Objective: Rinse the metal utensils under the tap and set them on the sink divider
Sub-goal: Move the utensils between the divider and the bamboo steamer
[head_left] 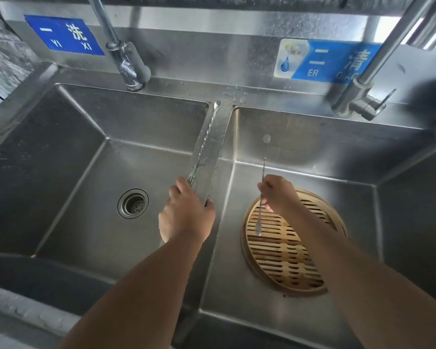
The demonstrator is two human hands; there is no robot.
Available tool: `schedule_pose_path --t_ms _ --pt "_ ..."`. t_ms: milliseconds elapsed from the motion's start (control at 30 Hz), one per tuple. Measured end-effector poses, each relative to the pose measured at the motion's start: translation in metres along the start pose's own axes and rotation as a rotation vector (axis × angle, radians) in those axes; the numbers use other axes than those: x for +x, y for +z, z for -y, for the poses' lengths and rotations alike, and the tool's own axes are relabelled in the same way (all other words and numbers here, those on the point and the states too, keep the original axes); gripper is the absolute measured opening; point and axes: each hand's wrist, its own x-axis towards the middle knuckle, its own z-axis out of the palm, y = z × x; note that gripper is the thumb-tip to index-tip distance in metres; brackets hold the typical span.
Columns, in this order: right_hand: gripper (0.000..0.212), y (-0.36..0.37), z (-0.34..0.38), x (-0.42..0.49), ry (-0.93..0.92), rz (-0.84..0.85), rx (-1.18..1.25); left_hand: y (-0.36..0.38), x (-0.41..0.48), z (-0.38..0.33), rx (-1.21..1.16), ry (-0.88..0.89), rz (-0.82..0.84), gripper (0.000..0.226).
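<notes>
Two basins flank the sink divider [213, 149], the wet steel strip that serves as landmark here. Right of the divider, on the floor of that basin, lies a round bamboo steamer tray [287, 250]; left of it the other basin shows only its drain [133, 203]. On the divider itself one long utensil [204, 144] already lies lengthwise, spoon end at the far end, fork tines near the person, so that piece looks done. The left hand [186, 212] rests at the divider's near end, fingers curled over its edge beside the tines; whether they still pinch the utensil I cannot tell. The right hand [278, 193] is right of the divider, above the steamer tray, fingers closed around a second utensil [261, 197] with its spoon end hanging down. No running water shows. By my reading one piece is placed and this second one remains to be rinsed or set down
</notes>
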Motion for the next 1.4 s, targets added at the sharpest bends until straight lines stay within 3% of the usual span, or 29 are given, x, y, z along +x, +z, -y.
schedule_pose_path --t_ms 300,667,867,1267,1400 --pt "0.027 -0.011 -0.081 -0.029 -0.008 -0.009 -0.288 0.000 -0.001 0.000 0.019 0.014 -0.013 0.053" --pt "0.027 0.001 -0.150 -0.047 0.088 -0.003 -0.334 -0.001 0.001 0.000 0.021 0.010 -0.010 0.054" --pt "0.016 0.011 -0.165 -0.045 0.125 0.016 -0.439 0.000 0.002 -0.001 0.021 -0.004 -0.008 0.053" --pt "0.020 0.011 -0.173 -0.044 0.154 0.060 -0.437 -0.001 0.002 -0.001 0.031 -0.002 -0.013 0.054" --pt "0.033 0.009 -0.177 -0.047 0.183 0.061 -0.413 -0.001 0.003 -0.001 0.036 -0.006 -0.008 0.053"
